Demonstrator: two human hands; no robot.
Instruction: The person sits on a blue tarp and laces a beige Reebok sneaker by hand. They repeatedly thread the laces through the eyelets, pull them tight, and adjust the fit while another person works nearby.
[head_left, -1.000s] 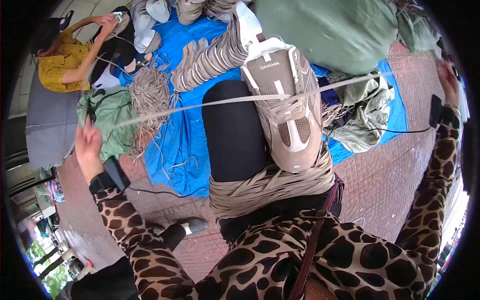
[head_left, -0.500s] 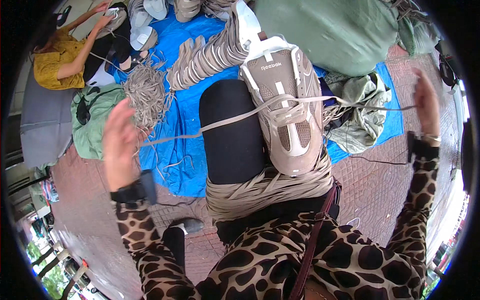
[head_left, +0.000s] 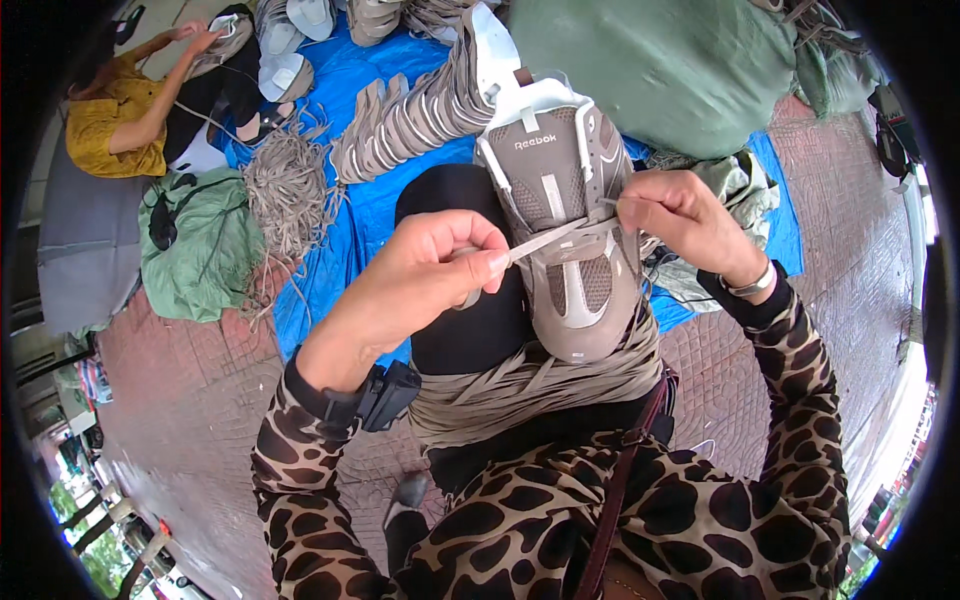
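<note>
A taupe and white sneaker upper (head_left: 548,165) lies over my knee, its toe end toward me. Across its lower eyelets runs a flat beige shoelace (head_left: 548,240). My left hand (head_left: 430,265) is closed on the lace just left of the upper, pinching it between thumb and fingers. At the upper's right edge my right hand (head_left: 685,220) pinches the lace near an eyelet; the lace tip there is partly hidden by the fingers. A thick bundle of beige laces (head_left: 530,385) lies across my lap, below the upper's toe.
Stacked shoe uppers (head_left: 415,125) rest on a blue tarp (head_left: 305,320) ahead. Left of them is a tangled lace pile (head_left: 290,185) beside a green sack (head_left: 195,245). A large green bundle (head_left: 650,70) fills the far right. A person in yellow (head_left: 120,120) sits far left, handling an upper.
Both hands have come inward from wide apart to the upper. The lace, stretched long across it before, is now drawn short between my hands.
</note>
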